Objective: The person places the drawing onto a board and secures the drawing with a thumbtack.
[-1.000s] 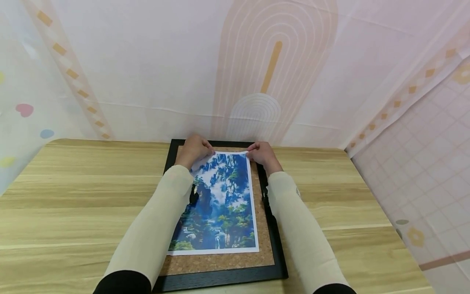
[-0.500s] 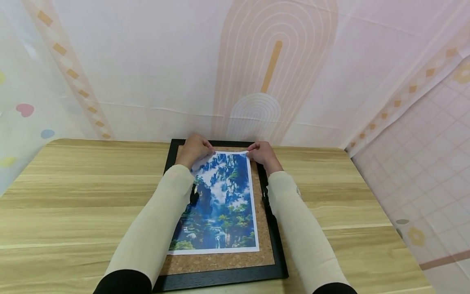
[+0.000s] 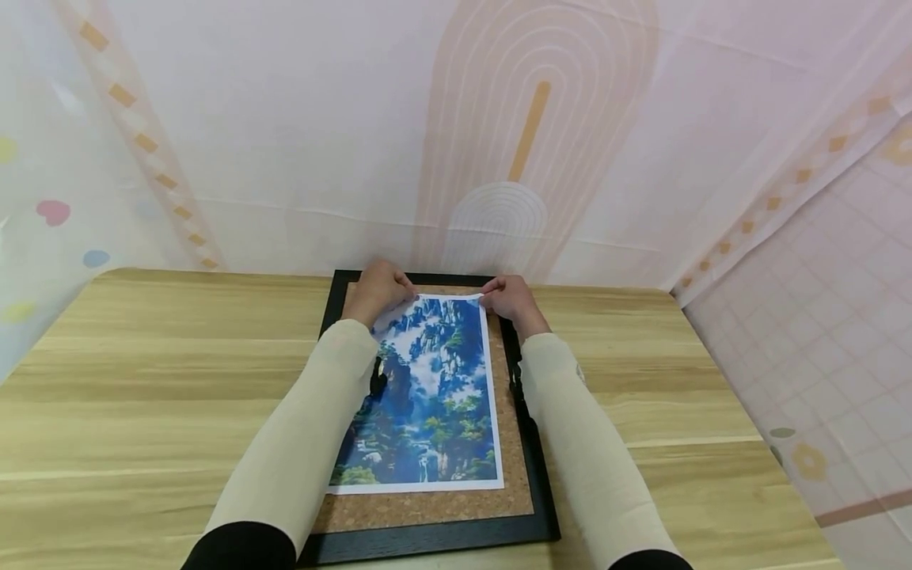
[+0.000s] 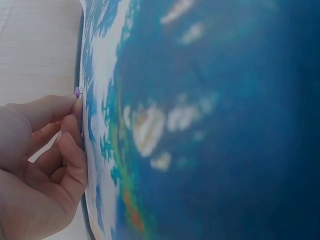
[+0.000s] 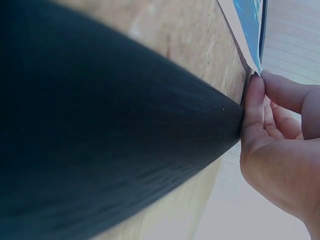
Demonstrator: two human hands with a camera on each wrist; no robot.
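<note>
A thin, smooth paper print [image 3: 427, 388] lies on rough, grainy cork [image 3: 513, 396] inside a black frame [image 3: 545, 507], seemingly matt, on a smooth wood-grain table [image 3: 142, 380].

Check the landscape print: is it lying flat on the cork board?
Mostly flat. The print lies spread on the cork board; its far edge is pinched by the left hand and right hand.

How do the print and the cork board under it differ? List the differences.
The landscape print is a blue, green and white picture; the cork board is plain speckled tan. The print is smaller, leaving cork showing beside and below it. The print has a white border, the cork board a black frame. Both are upright rectangles on the table.
</note>
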